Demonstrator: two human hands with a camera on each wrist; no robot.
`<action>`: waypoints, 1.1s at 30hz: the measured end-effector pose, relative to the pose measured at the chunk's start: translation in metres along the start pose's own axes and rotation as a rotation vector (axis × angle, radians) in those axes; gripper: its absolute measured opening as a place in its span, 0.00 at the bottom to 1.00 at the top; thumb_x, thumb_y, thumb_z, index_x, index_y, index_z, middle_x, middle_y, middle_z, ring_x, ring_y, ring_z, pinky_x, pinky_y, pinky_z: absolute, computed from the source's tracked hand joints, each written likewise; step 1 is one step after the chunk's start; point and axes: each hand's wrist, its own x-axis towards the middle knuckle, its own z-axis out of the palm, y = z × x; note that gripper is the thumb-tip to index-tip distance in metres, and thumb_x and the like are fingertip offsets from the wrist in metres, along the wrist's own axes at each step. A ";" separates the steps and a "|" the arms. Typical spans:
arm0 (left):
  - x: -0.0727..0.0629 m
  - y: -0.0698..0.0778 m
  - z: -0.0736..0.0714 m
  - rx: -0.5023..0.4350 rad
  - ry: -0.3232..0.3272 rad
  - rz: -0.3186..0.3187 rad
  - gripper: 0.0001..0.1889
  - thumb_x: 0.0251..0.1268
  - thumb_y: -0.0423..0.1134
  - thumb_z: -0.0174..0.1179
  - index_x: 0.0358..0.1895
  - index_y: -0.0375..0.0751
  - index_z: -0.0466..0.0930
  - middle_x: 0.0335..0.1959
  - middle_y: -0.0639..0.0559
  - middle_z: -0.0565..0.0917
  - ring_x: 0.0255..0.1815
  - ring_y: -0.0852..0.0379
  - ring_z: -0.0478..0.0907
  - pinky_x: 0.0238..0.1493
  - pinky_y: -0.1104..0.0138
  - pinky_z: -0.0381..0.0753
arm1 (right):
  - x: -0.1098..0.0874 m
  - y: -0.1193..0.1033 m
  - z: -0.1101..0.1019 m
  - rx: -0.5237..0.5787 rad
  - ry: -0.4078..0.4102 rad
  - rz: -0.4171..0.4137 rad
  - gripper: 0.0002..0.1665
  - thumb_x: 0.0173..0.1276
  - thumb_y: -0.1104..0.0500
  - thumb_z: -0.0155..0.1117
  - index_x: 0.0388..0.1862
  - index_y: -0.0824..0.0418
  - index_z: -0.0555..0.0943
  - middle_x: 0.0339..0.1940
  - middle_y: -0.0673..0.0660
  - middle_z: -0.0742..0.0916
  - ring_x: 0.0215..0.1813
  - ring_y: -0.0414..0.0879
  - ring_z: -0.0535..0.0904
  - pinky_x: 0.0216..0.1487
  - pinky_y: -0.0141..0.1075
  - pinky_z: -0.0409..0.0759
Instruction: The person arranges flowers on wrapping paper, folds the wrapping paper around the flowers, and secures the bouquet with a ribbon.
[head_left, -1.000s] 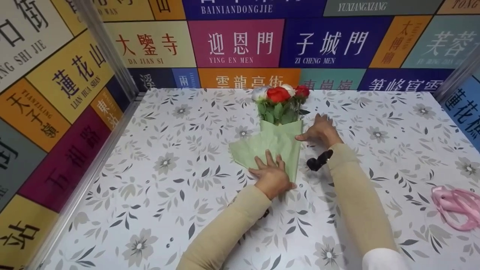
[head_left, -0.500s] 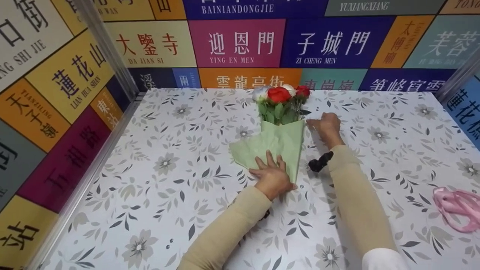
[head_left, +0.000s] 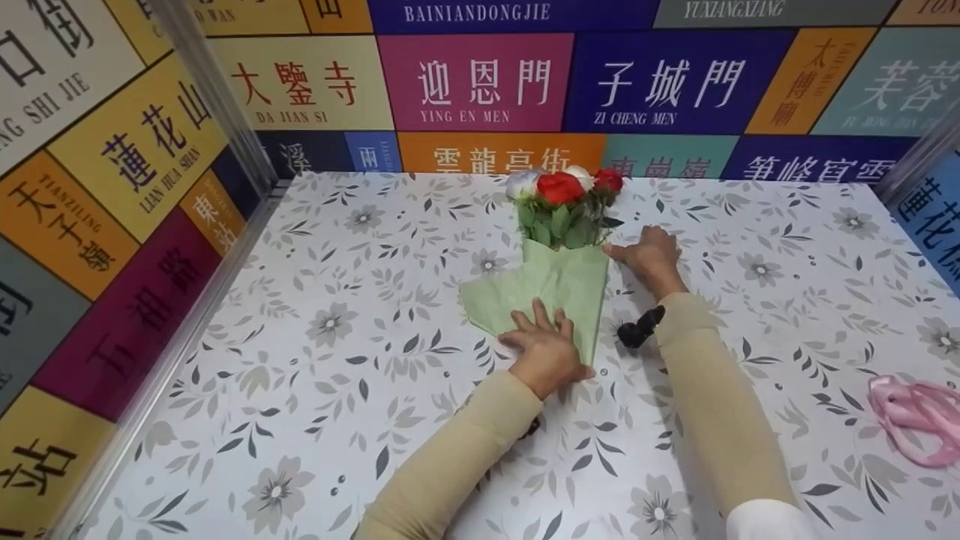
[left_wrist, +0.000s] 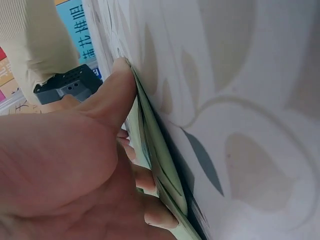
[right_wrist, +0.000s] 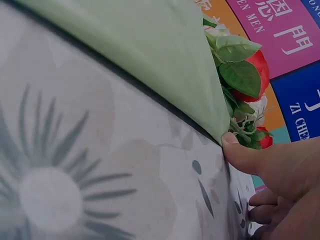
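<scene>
A bouquet of red and pale roses (head_left: 559, 188) with green leaves lies flat on the table, its lower part wrapped in light green paper (head_left: 564, 277). My left hand (head_left: 545, 360) presses on the lower part of the wrapping with fingers spread; in the left wrist view its thumb lies along the layered paper edges (left_wrist: 159, 162). At the upper right corner of the paper, the thumb of my right hand (head_left: 651, 256) touches the edge. The right wrist view shows that thumb tip (right_wrist: 231, 139) against the corner, the other fingers loosely bent on the table.
A loop of pink ribbon (head_left: 919, 420) lies at the right side of the table. The tabletop (head_left: 247, 360) has a floral cover. Panels with printed characters (head_left: 472, 82) stand behind the table and along its sides.
My right hand has moved from the paper's right edge up to its upper right corner, lifting off briefly on the way. The left hand has stayed in place.
</scene>
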 end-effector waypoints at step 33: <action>0.037 -0.046 -0.014 -0.021 0.329 0.252 0.61 0.40 0.79 0.66 0.75 0.48 0.55 0.61 0.38 0.70 0.56 0.48 0.68 0.41 0.62 0.85 | 0.003 0.006 -0.003 -0.021 -0.014 -0.046 0.52 0.70 0.44 0.64 0.77 0.75 0.55 0.81 0.74 0.54 0.82 0.71 0.37 0.81 0.61 0.37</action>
